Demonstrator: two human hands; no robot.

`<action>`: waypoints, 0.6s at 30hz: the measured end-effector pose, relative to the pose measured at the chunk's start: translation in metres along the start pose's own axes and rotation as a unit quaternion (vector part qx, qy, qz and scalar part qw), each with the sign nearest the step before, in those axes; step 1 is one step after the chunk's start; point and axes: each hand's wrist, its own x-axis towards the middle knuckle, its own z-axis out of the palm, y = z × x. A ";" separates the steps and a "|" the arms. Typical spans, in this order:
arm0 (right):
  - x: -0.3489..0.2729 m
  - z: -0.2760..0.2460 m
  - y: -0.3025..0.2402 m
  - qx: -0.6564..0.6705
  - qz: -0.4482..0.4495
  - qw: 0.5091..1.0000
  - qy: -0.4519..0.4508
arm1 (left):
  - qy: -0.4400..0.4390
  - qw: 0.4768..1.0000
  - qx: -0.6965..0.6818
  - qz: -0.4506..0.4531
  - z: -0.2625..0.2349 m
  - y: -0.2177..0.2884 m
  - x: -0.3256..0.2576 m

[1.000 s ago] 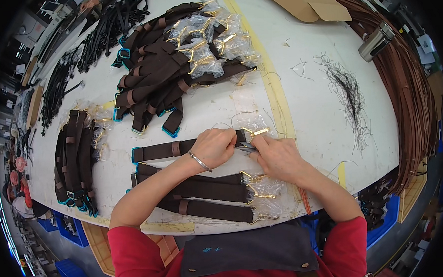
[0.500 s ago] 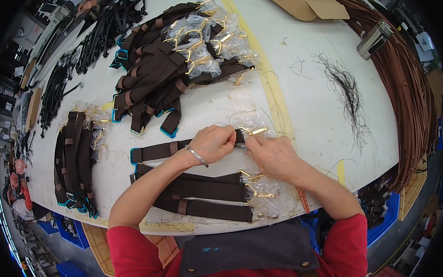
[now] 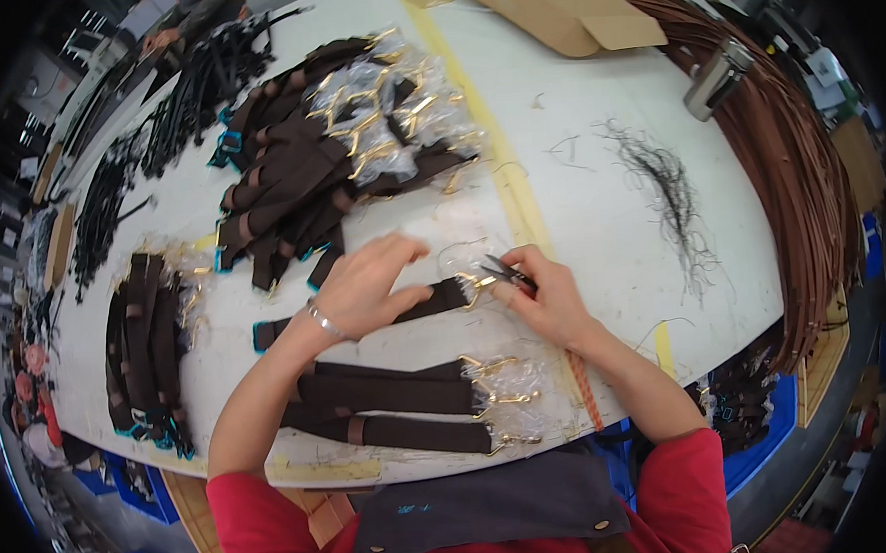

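A dark brown webbing strap (image 3: 436,299) lies across the white table in front of me, with a gold metal hook (image 3: 478,285) in clear plastic at its right end. Over the strap's middle is my left hand (image 3: 363,286), fingers apart and nothing in them; it hides part of the strap. My right hand (image 3: 550,301) is closed on small dark scissors (image 3: 511,273), whose blades point up and left, just beside the hook. Closer to me lie several similar straps (image 3: 399,391) side by side, their wrapped gold hooks to the right.
A large pile of brown straps (image 3: 296,154) is at the back, and a smaller bundle (image 3: 146,337) at the left. Loose dark threads (image 3: 669,190) lie on the right. Beyond are long brown strips (image 3: 790,208), a metal flask (image 3: 718,80) and a cardboard piece (image 3: 560,15).
My left hand has let go of the strap's hook end, moved left and opened. Scissors now show in my right hand. The whole view has shifted slightly.
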 end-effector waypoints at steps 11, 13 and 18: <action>0.010 0.010 0.031 0.007 -0.081 0.994 0.073 | 0.021 0.996 0.066 -0.058 0.034 -0.013 -0.062; 0.009 0.009 0.031 0.009 -0.082 0.993 0.082 | 0.032 0.996 0.066 -0.048 0.035 -0.015 -0.058; 0.009 0.008 0.023 0.033 -0.068 0.995 0.072 | 0.037 0.996 0.064 -0.058 0.035 -0.020 -0.060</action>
